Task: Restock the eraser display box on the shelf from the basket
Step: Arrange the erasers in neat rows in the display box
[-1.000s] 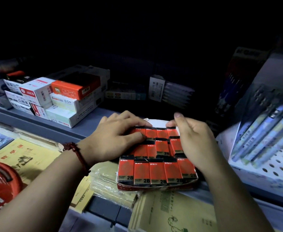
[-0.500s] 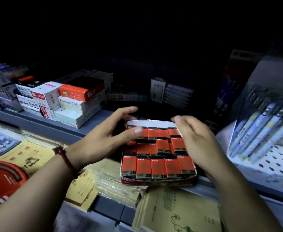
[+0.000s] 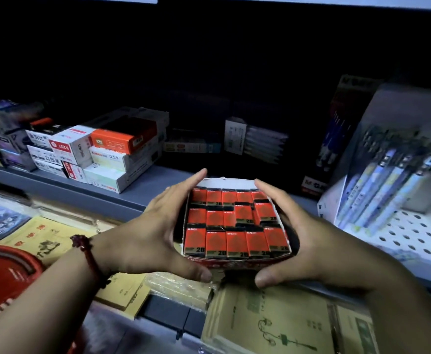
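Note:
The eraser display box [image 3: 225,182] sits at the front edge of the grey shelf [image 3: 138,192], in the middle of the head view. It is filled with rows of red and black 2B erasers [image 3: 215,243]; a few in the middle row lie crooked. My left hand [image 3: 145,241] grips the box's left side, fingers along the wall and thumb under the front corner. In the same way my right hand [image 3: 314,241] grips the right side. The red basket [image 3: 2,282] is at the lower left, its inside out of view.
Stacked white and orange stationery boxes [image 3: 102,154] stand on the shelf to the left. A white perforated pen display [image 3: 393,190] stands close on the right. Yellow notebooks [image 3: 268,323] lie on the lower level below the box. The back of the shelf is dark.
Both hands have left the tops of the erasers and moved down to clasp the box's two sides, thumbs at its front.

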The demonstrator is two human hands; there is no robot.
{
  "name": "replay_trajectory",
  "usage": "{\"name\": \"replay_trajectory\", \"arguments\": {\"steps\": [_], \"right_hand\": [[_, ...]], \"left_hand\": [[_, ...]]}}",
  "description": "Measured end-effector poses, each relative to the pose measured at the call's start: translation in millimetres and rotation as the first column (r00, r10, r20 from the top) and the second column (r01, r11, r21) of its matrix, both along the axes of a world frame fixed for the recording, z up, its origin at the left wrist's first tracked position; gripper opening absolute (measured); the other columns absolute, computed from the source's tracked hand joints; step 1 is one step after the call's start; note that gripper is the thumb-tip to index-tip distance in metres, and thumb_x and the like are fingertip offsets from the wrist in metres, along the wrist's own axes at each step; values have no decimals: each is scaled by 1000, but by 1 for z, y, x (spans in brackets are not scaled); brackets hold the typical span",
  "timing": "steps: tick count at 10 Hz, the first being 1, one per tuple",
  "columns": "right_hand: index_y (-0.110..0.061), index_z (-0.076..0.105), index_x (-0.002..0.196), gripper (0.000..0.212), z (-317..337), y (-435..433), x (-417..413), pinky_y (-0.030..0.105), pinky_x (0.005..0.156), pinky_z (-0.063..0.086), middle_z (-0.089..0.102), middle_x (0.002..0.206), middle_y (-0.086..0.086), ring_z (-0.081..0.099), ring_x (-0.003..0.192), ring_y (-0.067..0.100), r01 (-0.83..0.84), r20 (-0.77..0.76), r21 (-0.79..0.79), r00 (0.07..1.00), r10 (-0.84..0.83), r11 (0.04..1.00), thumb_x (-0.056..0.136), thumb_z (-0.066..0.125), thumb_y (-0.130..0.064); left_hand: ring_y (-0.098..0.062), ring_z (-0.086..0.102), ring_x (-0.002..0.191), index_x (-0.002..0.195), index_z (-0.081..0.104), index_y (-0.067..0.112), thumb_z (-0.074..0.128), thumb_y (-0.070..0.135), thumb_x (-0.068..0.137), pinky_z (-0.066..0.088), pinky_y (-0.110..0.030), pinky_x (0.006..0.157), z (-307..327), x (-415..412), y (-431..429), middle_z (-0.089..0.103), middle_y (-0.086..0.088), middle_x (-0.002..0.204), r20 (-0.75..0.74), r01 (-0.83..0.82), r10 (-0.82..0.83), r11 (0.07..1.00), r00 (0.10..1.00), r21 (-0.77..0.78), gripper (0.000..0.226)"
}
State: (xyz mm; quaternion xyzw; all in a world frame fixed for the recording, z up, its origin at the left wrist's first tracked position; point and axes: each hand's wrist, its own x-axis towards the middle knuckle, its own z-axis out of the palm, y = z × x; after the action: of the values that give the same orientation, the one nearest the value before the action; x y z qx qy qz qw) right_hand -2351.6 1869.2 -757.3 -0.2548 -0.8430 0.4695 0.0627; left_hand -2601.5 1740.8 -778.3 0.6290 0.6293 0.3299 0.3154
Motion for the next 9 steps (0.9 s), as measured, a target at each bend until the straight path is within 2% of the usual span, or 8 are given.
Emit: {"name": "replay_trajectory", "arguments": {"steps": [1,2,3,4,5,6,8,9], "right_hand": [[-74,12,144,130,-3,4,-9,42,118,38,35,154,-32,38,144,0,90,-40,92,995,-87,992,48,98,-57],[-74,6,145,133,-4,9,-18,44,122,32,26,156,-34,29,149,3,106,-24,158,994,-104,982,47,96,-62],[-72,-5,146,136,-3,12,-25,41,127,16,5,153,-44,-1,153,-2,64,54,204,996,-76,977,54,94,-60],[-69,-8,147,138,-4,13,-29,34,124,16,-1,151,-47,-2,147,-12,46,80,245,994,-67,969,55,94,-59],[-68,-9,148,140,-5,12,-29,28,119,19,2,144,-53,5,143,-16,70,66,250,994,-89,966,54,94,-59],[-69,-8,147,140,-8,12,-29,28,118,22,0,132,-60,8,141,-16,108,44,241,992,-122,964,51,95,-61],[-64,-5,150,136,-12,10,-32,26,118,26,12,161,-36,19,143,-11,193,-13,242,981,-196,951,52,89,-71],[-61,4,151,132,-15,11,-35,37,118,39,37,154,-28,41,139,-3,238,-49,211,971,-233,948,50,86,-78]], "left_hand": [[-8,30,150,147,-4,69,98,54,47,30,-47,122,3,-9,5,30,25,159,-59,-23,23,1000,998,-6,143],[1,39,143,148,-4,66,102,31,51,38,-39,118,7,-17,10,37,35,151,-10,12,-13,999,1000,-48,148],[4,49,135,149,-3,65,101,22,55,44,-34,114,12,-25,16,44,36,146,-13,60,-61,997,998,-56,147],[4,55,129,149,-4,65,99,17,58,47,-25,108,10,-31,20,49,37,142,-20,63,-65,996,998,-65,146],[7,57,124,150,-3,62,99,11,59,50,-15,97,9,-35,22,50,41,137,2,75,-75,995,997,-67,146],[5,56,127,148,-1,66,100,12,56,52,-20,98,7,-40,24,47,43,137,23,82,-80,995,996,-61,146],[12,48,131,153,7,56,101,25,55,48,-21,106,0,-42,25,36,38,150,44,-13,13,1000,999,7,139],[7,44,138,155,18,48,96,26,62,44,-32,114,-6,-38,18,44,31,150,97,-63,55,995,994,82,123]]}}
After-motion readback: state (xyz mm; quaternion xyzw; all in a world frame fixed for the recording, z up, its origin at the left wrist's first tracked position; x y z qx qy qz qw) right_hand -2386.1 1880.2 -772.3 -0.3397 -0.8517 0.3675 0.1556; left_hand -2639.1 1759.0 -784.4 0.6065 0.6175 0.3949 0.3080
